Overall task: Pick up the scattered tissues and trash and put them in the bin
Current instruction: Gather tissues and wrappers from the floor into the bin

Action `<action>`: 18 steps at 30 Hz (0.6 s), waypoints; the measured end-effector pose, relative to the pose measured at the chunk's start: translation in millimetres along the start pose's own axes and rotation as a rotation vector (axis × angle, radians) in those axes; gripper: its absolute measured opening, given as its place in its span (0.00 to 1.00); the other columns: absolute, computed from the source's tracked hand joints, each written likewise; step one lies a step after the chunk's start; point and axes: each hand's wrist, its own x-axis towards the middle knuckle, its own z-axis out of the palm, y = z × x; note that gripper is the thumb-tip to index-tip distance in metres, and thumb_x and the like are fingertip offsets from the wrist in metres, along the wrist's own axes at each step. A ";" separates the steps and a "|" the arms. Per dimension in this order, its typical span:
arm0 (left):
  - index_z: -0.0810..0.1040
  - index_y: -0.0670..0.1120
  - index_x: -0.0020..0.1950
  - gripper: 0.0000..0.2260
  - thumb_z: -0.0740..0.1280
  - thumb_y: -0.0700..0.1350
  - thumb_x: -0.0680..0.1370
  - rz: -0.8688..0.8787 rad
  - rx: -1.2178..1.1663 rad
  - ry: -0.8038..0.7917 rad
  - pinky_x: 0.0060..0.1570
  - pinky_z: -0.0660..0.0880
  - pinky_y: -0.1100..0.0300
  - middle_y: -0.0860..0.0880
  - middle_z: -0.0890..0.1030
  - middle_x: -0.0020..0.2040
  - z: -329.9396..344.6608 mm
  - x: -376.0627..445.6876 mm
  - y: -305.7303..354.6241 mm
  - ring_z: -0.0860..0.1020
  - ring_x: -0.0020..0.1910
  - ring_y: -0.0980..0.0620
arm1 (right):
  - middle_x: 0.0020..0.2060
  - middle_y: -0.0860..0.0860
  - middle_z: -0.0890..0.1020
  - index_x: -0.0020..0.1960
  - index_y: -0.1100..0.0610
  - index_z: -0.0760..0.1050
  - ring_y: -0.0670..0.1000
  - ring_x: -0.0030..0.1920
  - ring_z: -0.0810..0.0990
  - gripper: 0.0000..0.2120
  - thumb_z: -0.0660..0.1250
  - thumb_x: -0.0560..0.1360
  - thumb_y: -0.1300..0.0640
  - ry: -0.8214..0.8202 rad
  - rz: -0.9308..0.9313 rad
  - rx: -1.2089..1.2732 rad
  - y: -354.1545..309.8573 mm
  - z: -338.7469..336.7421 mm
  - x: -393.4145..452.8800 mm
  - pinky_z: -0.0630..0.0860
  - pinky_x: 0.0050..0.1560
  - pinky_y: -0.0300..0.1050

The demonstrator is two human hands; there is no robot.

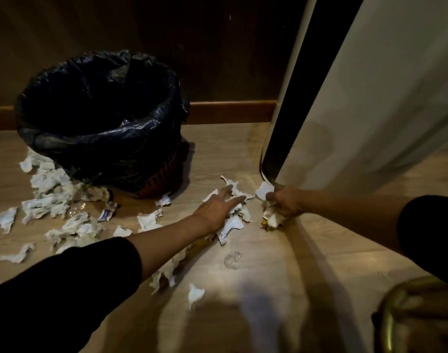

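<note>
Near me, small tissue bits (pixel 195 294) lie on the wood floor (pixel 281 276). A bit farther, the left hand (pixel 217 208) reaches out with its fingers spread wide and flat. They rest on a patch of white tissues (pixel 230 225), which lie right under and just past the fingertips. To its right, the right hand (pixel 285 202) grips a crumpled wad (pixel 272 217). The bin (pixel 100 123) stands far to the left, so I think the left hand is nearer to it. More tissues lie around the bin's foot.
</note>
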 end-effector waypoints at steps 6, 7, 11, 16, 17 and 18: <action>0.61 0.55 0.76 0.26 0.57 0.58 0.79 -0.059 0.007 -0.161 0.71 0.63 0.44 0.47 0.52 0.81 11.0 -2.2 26.6 0.58 0.74 0.35 | 0.60 0.56 0.66 0.71 0.49 0.60 0.58 0.54 0.77 0.41 0.74 0.67 0.34 -0.051 -0.028 0.091 -2.2 32.1 0.8 0.76 0.58 0.51; 0.60 0.55 0.77 0.28 0.56 0.62 0.78 -0.061 0.006 -0.176 0.70 0.63 0.43 0.49 0.53 0.81 9.8 -5.6 26.8 0.55 0.75 0.37 | 0.60 0.56 0.65 0.72 0.49 0.58 0.59 0.54 0.77 0.43 0.75 0.66 0.36 -0.048 -0.042 0.083 -2.2 36.1 3.5 0.77 0.57 0.51; 0.54 0.56 0.79 0.48 0.56 0.80 0.65 -0.022 0.052 -0.314 0.71 0.64 0.40 0.54 0.48 0.81 -1.6 -21.8 15.8 0.51 0.78 0.43 | 0.61 0.56 0.67 0.72 0.51 0.62 0.58 0.52 0.78 0.34 0.75 0.71 0.52 -0.041 -0.071 0.054 -3.2 44.3 11.4 0.76 0.53 0.50; 0.40 0.64 0.77 0.62 0.70 0.78 0.53 0.060 0.167 -0.505 0.72 0.62 0.37 0.55 0.36 0.80 -12.7 -41.8 -3.9 0.44 0.78 0.42 | 0.56 0.59 0.79 0.64 0.56 0.76 0.60 0.56 0.78 0.19 0.67 0.74 0.54 0.023 -0.136 0.059 -4.3 37.5 20.2 0.72 0.52 0.44; 0.38 0.66 0.76 0.62 0.73 0.76 0.53 0.067 0.181 -0.531 0.72 0.62 0.36 0.54 0.35 0.80 -14.2 -46.5 -6.9 0.43 0.79 0.41 | 0.53 0.59 0.80 0.59 0.58 0.78 0.60 0.54 0.79 0.15 0.66 0.74 0.55 0.060 -0.145 0.070 -5.7 33.4 24.5 0.71 0.49 0.45; 0.37 0.67 0.75 0.63 0.75 0.74 0.53 0.070 0.197 -0.554 0.72 0.62 0.35 0.52 0.34 0.79 -14.8 -51.6 -9.3 0.42 0.79 0.40 | 0.50 0.58 0.80 0.53 0.59 0.77 0.60 0.52 0.80 0.11 0.66 0.73 0.56 0.100 -0.147 0.072 -9.7 27.6 27.4 0.69 0.45 0.44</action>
